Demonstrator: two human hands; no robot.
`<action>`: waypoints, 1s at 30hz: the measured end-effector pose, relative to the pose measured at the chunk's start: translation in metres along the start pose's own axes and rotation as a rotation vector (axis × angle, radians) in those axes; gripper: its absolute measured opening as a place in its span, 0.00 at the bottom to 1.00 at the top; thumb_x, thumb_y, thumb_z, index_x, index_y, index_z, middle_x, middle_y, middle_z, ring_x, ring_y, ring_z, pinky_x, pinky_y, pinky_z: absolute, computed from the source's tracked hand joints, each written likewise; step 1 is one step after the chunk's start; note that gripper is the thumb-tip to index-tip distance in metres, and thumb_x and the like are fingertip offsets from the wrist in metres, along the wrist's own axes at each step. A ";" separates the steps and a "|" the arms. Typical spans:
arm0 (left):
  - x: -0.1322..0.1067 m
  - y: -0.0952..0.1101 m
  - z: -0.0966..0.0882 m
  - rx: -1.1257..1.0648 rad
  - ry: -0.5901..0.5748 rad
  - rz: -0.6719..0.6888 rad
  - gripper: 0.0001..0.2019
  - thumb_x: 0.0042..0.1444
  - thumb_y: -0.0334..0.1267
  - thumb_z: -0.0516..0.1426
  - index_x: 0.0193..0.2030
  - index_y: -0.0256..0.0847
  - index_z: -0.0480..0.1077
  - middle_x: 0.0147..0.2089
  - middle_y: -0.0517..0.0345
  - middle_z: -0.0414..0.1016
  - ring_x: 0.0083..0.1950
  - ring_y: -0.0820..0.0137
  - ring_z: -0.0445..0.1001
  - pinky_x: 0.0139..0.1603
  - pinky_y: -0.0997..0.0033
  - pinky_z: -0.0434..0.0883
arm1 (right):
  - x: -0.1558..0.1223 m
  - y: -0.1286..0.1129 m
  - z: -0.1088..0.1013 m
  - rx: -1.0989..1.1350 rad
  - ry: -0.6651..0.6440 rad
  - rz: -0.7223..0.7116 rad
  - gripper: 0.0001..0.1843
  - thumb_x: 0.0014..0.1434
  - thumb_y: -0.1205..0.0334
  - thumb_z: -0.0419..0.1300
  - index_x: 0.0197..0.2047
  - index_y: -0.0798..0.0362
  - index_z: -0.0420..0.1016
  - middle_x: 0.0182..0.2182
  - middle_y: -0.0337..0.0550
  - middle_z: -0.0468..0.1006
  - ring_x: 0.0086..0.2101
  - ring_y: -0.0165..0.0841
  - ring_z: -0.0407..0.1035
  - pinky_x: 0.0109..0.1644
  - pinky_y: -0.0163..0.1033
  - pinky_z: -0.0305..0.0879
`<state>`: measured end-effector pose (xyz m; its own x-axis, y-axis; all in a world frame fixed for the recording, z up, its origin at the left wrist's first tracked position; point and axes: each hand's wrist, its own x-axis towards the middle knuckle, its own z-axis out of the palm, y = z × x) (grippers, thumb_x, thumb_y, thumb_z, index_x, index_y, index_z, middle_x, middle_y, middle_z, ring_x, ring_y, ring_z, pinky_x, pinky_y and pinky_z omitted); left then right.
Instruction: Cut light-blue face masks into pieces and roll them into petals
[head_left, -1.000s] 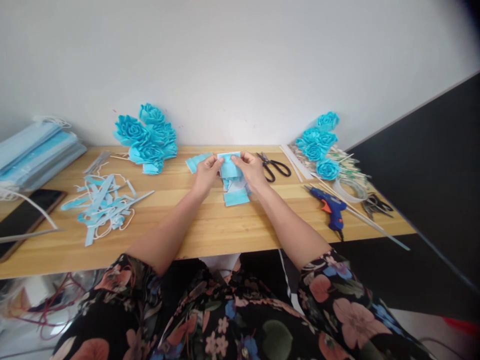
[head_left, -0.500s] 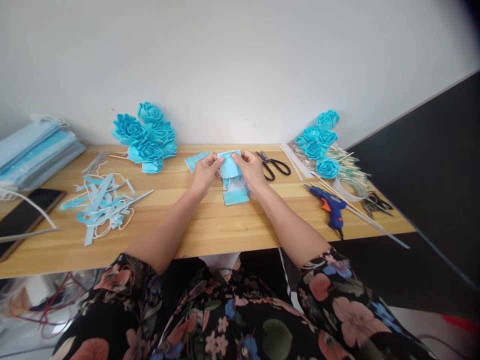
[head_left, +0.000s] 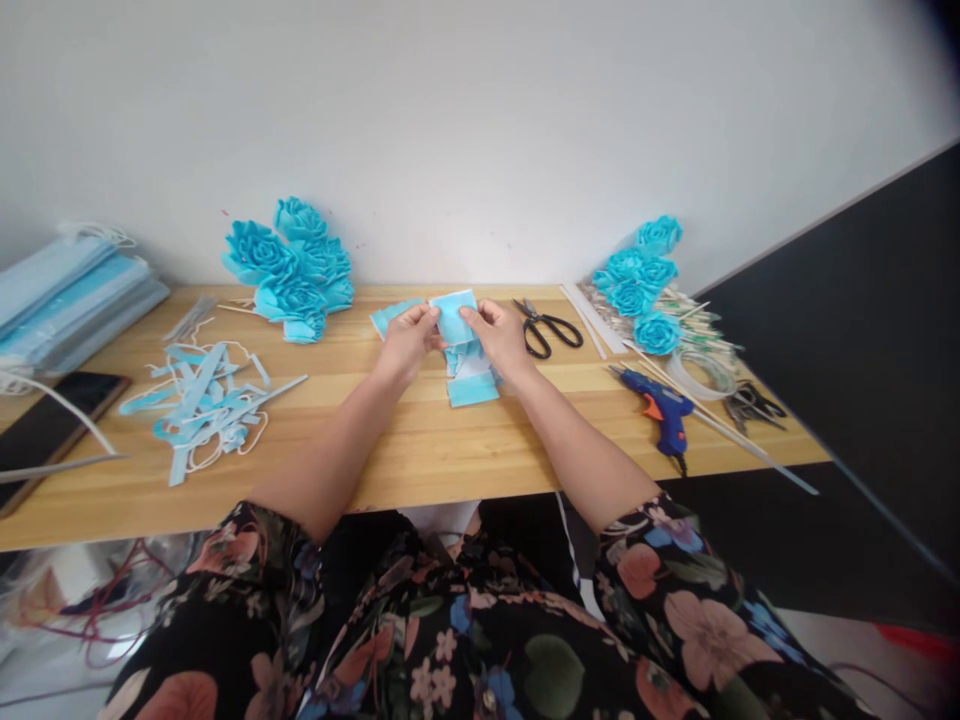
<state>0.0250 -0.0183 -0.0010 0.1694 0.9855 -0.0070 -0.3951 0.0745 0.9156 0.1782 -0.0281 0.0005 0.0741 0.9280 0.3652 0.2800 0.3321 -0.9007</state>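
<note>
**Both hands pinching the blue mask piece**

You're holding the blue mask piece [head_left: 455, 316] up between both hands. Your left hand [head_left: 405, 345] is pinching its left edge and your right hand [head_left: 501, 338] its right, fingers closed on it, just above the pile of cut pieces [head_left: 471, 388]. Black scissors [head_left: 549, 329] are lying just beside your right hand, with the glue gun [head_left: 664, 413] farther right. Trimmed strips [head_left: 201, 405] are sitting well apart on your left. Bare table [head_left: 420, 450] is stretching toward the near edge.
</note>
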 end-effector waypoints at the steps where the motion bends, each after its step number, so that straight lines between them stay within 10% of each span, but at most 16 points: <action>1: 0.000 0.000 0.000 -0.006 0.001 -0.003 0.14 0.52 0.43 0.65 0.31 0.37 0.66 0.25 0.65 0.67 0.25 0.79 0.68 0.27 0.79 0.72 | 0.000 0.000 0.000 -0.026 0.003 -0.006 0.19 0.56 0.48 0.60 0.23 0.52 0.64 0.20 0.32 0.58 0.24 0.26 0.51 0.29 0.35 0.49; 21: 0.000 0.002 0.004 -0.001 0.037 0.067 0.13 0.59 0.44 0.60 0.31 0.38 0.64 0.26 0.64 0.67 0.27 0.78 0.71 0.34 0.75 0.76 | -0.004 -0.008 -0.001 0.041 0.004 -0.009 0.30 0.62 0.33 0.47 0.23 0.50 0.62 0.21 0.37 0.62 0.27 0.30 0.60 0.33 0.37 0.58; 30: 0.003 0.000 0.000 -0.032 0.091 0.102 0.14 0.57 0.46 0.61 0.31 0.39 0.64 0.28 0.62 0.71 0.28 0.76 0.73 0.34 0.73 0.75 | -0.002 0.002 0.004 -0.099 -0.088 0.002 0.18 0.54 0.48 0.63 0.23 0.51 0.65 0.19 0.32 0.64 0.24 0.27 0.56 0.29 0.34 0.52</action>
<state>0.0251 -0.0150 -0.0011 0.0444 0.9979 0.0475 -0.4345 -0.0235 0.9004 0.1743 -0.0288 -0.0033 -0.0083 0.9413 0.3374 0.3737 0.3158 -0.8721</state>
